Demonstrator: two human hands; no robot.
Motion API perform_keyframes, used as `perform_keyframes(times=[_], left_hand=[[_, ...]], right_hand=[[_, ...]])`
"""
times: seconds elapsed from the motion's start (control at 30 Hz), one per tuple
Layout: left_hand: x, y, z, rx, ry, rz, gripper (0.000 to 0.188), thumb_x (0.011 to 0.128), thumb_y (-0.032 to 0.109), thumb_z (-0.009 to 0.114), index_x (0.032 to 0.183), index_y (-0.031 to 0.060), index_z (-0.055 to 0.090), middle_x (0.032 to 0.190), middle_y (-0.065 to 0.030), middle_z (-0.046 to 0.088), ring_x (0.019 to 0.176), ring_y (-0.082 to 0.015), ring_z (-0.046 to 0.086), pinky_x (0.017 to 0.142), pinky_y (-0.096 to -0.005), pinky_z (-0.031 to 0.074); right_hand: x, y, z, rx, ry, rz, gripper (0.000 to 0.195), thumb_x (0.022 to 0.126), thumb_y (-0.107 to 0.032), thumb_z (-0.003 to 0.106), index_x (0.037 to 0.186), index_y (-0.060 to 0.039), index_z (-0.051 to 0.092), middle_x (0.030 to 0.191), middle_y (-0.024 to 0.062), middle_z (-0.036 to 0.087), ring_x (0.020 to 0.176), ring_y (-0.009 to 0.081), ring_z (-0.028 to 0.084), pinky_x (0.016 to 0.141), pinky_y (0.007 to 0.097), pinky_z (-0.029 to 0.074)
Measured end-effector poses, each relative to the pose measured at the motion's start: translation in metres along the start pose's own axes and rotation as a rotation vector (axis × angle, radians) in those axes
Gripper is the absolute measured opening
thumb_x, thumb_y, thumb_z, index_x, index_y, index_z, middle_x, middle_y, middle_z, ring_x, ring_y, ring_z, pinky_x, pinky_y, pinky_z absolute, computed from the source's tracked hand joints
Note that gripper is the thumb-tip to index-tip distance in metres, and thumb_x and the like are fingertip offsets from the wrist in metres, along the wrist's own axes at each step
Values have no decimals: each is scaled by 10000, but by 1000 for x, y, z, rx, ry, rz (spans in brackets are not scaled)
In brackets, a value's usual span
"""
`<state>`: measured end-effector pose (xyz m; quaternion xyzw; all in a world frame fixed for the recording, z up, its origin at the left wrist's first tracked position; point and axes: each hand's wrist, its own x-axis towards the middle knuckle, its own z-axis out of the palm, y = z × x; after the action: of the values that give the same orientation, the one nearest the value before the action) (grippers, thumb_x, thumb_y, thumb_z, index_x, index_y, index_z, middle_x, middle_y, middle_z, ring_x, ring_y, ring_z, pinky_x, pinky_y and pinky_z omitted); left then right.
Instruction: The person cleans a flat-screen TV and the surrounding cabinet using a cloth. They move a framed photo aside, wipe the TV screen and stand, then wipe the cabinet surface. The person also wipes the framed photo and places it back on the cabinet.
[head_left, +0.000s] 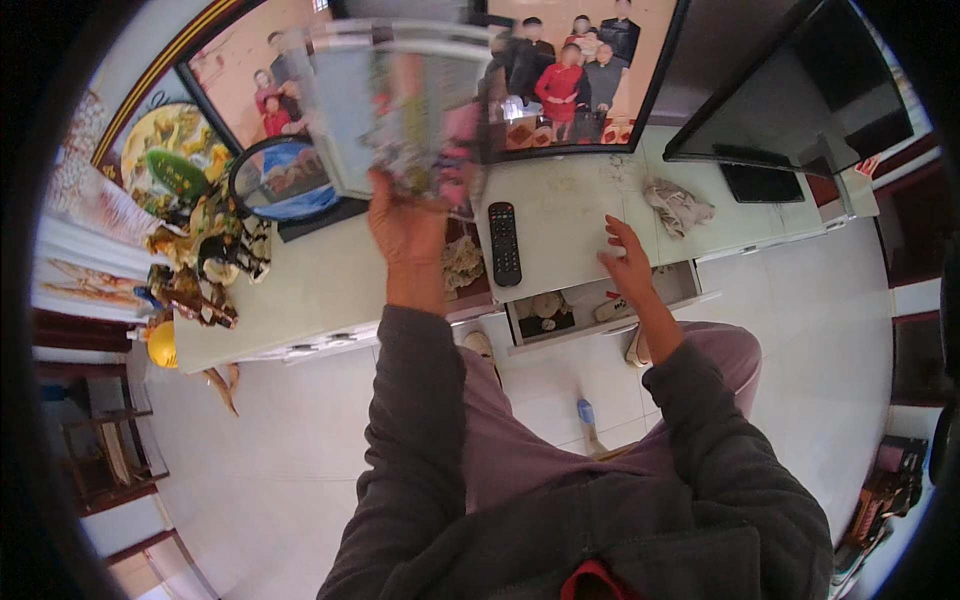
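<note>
My left hand (409, 234) grips the lower edge of a picture frame (341, 120) with a pale border, raised above the cabinet top and blurred by motion. The picture inside shows pink and green patches, too smeared to make out. Over the cabinet top (559, 184), my right hand (628, 262) is empty, its fingers apart. A black remote control (505, 244) lies between the two hands. Below my right hand, a drawer (622, 324) is pulled out, with a light-coloured remote control (610, 308) and other small items inside.
Large framed group photos (559, 82) lean at the back. A television (787, 90) stands on the right, near a crumpled cloth (677, 207) and a flat black box (761, 182). An oval frame (285, 180) and several figurines (214, 247) crowd the left end.
</note>
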<state>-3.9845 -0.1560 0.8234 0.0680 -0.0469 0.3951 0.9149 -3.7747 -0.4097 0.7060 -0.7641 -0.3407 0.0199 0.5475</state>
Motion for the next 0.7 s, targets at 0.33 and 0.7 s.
perform_keyframes(times=[0.33, 0.7], left_hand=[[5, 15, -17, -134, -59, 2, 467, 877, 358, 733, 1279, 156, 607, 1244, -53, 600, 1142, -284, 520, 882, -463, 476], [25, -4, -13, -42, -71, -98, 349, 908, 339, 700, 1194, 145, 653, 1211, -80, 646, 1139, -300, 572, 995, -527, 439]], right_hand=[[103, 35, 68, -230, -110, -104, 272, 874, -199, 696, 1094, -42, 664, 911, 118, 713, 782, 283, 693, 730, 398, 543], [25, -96, 98, -540, -639, 104, 882, 805, -465, 743, 1501, -121, 323, 1194, 195, 570, 1075, 360, 606, 831, 460, 531]])
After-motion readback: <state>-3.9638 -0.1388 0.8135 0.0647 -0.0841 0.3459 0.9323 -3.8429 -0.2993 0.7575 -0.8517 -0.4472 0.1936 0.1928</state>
